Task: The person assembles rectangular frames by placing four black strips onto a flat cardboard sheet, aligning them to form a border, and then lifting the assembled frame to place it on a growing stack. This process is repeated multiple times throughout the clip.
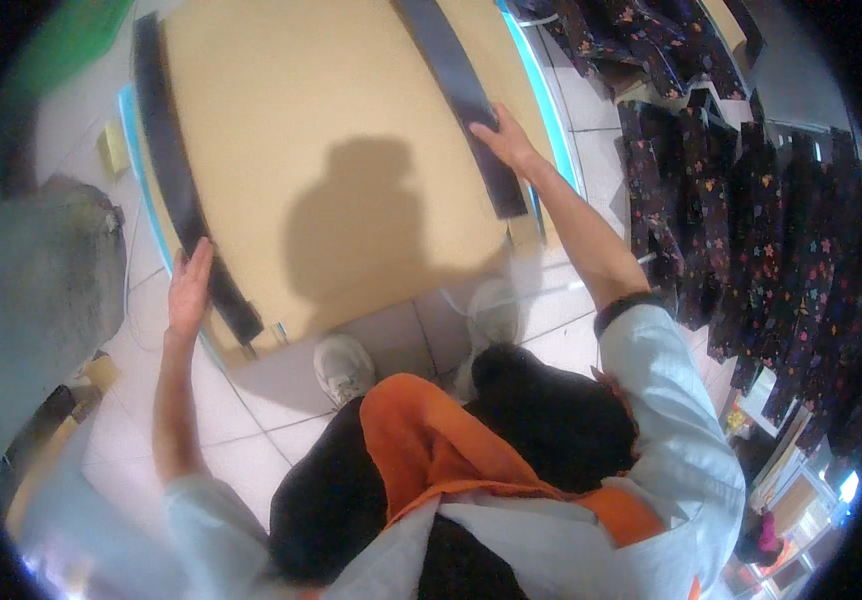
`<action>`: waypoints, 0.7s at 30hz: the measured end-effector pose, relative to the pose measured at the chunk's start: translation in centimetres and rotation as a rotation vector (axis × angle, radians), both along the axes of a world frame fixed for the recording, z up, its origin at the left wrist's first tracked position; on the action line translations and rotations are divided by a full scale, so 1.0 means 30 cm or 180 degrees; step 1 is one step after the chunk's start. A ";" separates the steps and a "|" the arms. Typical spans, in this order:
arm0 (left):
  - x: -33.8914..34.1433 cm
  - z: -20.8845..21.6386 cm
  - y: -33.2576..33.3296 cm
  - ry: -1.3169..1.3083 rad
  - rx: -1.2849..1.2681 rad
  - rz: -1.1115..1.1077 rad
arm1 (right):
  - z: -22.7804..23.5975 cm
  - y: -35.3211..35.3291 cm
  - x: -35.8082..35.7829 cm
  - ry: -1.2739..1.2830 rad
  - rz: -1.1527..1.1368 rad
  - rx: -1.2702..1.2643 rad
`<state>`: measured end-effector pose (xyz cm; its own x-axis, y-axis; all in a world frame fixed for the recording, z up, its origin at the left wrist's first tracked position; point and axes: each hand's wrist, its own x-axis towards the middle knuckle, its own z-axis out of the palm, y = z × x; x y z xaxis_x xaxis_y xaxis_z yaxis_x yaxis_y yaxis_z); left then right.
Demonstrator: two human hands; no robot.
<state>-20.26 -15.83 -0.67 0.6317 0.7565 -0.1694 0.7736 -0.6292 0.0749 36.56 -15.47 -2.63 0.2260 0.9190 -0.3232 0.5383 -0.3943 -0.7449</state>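
Observation:
A large tan board [281, 90] lies in front of my feet, with a light blue edge along its sides. One dark flat strip [166, 150] runs down its left side, and a second dark strip [456, 75] down its right. My left hand [189, 290] rests at the lower part of the left strip, its fingers stretched out along the outer side. On the right strip lies my right hand [506, 140], thumb and fingers spread across the surface. The undersides of both hands are hidden.
Tiled floor [591, 150] surrounds the board. To the right hang or stack several dark floral-patterned pieces [751, 230]. A grey panel [41, 290] stands at the left, near a small yellow block [113, 148]. My shoes [344, 366] stand at the board's near edge.

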 end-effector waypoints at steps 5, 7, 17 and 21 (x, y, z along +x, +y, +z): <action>0.013 0.067 -0.134 0.0372 -0.0300 -0.0358 | 0.148 -0.194 -0.063 -0.1078 0.0546 -0.0012; 0.033 0.049 -0.182 0.0284 -0.0611 -0.0451 | 0.147 -0.258 -0.075 -0.1418 0.0663 -0.0012; 0.022 0.064 -0.217 0.0296 -0.0809 -0.0296 | 0.055 -0.308 0.044 -0.0906 0.0865 0.0344; -0.032 0.043 -0.198 -0.0488 -0.0638 -0.0198 | 0.028 -0.300 0.063 -0.1013 0.0961 0.0349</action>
